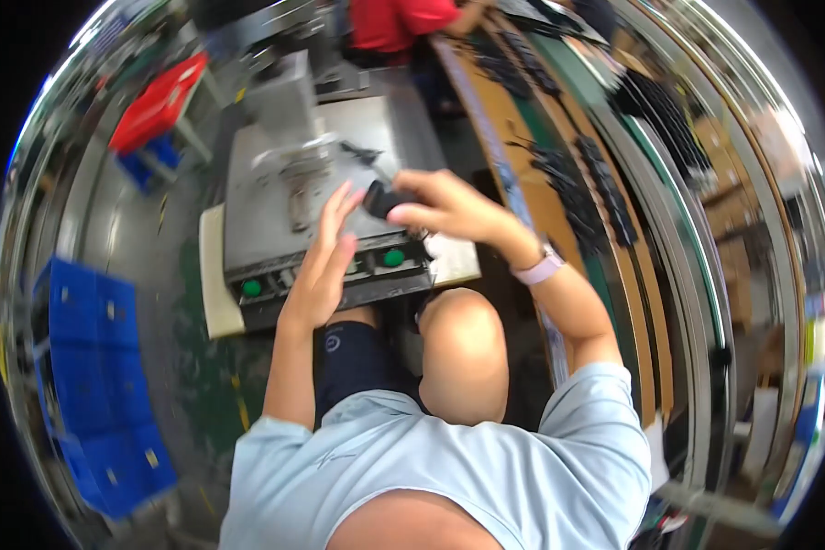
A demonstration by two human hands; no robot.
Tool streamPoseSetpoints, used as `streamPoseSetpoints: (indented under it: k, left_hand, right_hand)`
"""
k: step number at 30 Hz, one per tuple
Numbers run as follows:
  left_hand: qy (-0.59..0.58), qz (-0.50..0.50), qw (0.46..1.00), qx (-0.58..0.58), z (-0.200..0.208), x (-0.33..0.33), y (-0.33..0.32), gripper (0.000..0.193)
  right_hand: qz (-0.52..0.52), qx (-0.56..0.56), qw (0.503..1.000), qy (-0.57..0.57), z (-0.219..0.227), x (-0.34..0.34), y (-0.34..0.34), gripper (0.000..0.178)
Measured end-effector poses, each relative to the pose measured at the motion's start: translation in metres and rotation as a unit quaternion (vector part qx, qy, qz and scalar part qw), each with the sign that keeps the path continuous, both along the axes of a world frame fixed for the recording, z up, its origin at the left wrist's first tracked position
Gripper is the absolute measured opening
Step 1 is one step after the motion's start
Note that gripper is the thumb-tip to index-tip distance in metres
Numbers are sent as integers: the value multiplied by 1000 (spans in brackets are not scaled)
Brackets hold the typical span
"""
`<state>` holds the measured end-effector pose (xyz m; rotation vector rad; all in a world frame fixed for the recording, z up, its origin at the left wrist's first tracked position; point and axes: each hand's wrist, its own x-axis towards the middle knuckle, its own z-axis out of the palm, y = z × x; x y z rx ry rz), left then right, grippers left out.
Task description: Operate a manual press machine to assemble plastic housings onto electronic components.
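My right hand [454, 213] is closed around a small black part [384, 200], blurred by motion, whose exact kind I cannot make out. It is held above the right front of a metal machine table [257, 220]. Just left of the part, my left hand [324, 266] is raised with its fingers stretched out and nothing in them. Past my right fingertips, a short dark piece with a cord-like end [361, 152] shows over the table's pale plate. A grey upright press head [284, 105] stands behind my left hand, over a small metal fixture [300, 203].
Green push buttons [393, 258] line the machine's front edge, above my knees. On the right runs a conveyor line [573, 170] bearing bundles of black cords [568, 192]. Blue bins [96, 367] stand at the left, with a red stool [159, 105] farther back. A person in red [390, 23] works ahead.
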<state>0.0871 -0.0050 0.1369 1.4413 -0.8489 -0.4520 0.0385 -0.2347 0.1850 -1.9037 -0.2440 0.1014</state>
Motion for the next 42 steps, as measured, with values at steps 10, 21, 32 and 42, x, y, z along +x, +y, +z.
streamPoseSetpoints:
  k: [10, 21, 32, 42]
  left_hand:
    - [142, -186, 956, 174, -108, -36, 49, 42]
    - [140, -239, 943, 187, -88, -37, 14, 34]
    - [27, -153, 982, 108, -47, -21, 23, 27]
    - [-355, 89, 915, -168, 73, -35, -54, 32]
  right_hand:
    - [-633, -552, 525, 138, 9, -317, -383, 49]
    - [-574, -478, 657, 95, -91, -213, -276, 59]
    - [-533, -363, 680, -350, 90, -217, -150, 56]
    - [-139, -330, 907, -220, 70, -68, 7, 53]
